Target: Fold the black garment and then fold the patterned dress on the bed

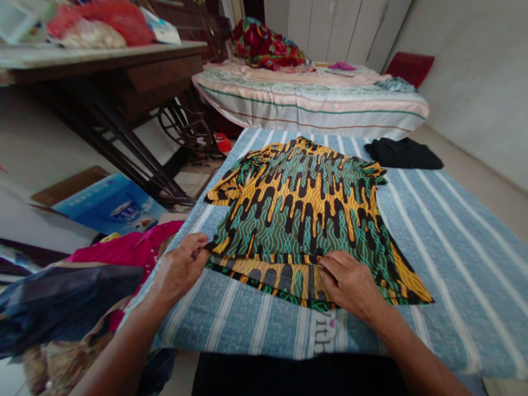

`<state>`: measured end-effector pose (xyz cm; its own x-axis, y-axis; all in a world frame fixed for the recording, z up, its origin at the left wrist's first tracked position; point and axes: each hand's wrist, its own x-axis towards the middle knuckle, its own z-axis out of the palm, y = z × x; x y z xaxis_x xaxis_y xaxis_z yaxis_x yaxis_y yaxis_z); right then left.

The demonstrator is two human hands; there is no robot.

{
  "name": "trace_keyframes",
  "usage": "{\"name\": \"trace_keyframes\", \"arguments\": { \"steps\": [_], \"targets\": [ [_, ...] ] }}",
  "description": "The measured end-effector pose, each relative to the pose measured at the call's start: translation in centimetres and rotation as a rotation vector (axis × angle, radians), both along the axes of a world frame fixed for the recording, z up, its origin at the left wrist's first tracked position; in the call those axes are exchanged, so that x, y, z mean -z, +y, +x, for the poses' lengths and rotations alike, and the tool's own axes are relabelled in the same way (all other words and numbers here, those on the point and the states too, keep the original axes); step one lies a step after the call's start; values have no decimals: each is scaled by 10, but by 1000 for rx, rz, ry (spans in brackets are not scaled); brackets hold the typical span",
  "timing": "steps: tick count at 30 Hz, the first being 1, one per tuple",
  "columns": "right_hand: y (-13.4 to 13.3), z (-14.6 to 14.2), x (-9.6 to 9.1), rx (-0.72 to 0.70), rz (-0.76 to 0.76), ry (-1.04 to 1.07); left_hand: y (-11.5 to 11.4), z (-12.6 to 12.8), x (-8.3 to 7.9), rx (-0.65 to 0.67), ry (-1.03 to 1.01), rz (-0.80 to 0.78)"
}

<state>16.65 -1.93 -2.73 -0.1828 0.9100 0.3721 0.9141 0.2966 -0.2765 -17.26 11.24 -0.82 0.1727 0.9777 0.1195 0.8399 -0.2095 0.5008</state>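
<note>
A short-sleeved shirt [297, 209] patterned in green, yellow and black lies spread out, its collar at the far side and its hem toward me. My left hand [181, 267] pinches the left corner of the hem. With fingers closed, my right hand [348, 280] grips the upper layer of the hem near its middle. Between my hands the front and back layers part, and the paler inside of the back layer shows. The left sleeve is spread outward; the right one looks bunched near the shoulder.
The shirt rests on a blue-and-white striped cloth [437, 231]. Folded black clothing [404, 153] lies at the far right. Left are a treadle sewing table [165, 60], a blue box [115, 203] and heaped clothes [70, 291]. A bed [313, 104] stands beyond.
</note>
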Motion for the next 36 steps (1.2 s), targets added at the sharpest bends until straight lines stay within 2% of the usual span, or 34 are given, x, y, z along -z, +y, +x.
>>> {"name": "trace_keyframes", "arguments": {
  "steps": [7,11,16,24,32,36],
  "targets": [
    [4,-4,-3,71,-25,-80,-3,-1,1,68,48,-7],
    [6,-7,-1,98,1,-124,-4,-3,0,32,113,26],
    [6,-7,2,99,5,-141,-8,-1,-4,-17,103,107],
    [-1,-3,-1,29,16,-21,-12,-5,2,118,34,301],
    [1,-11,-3,47,36,-160,-16,2,-7,86,0,197],
    [6,-17,-6,93,20,-224,-13,2,-5,70,-40,229]
  ]
}}
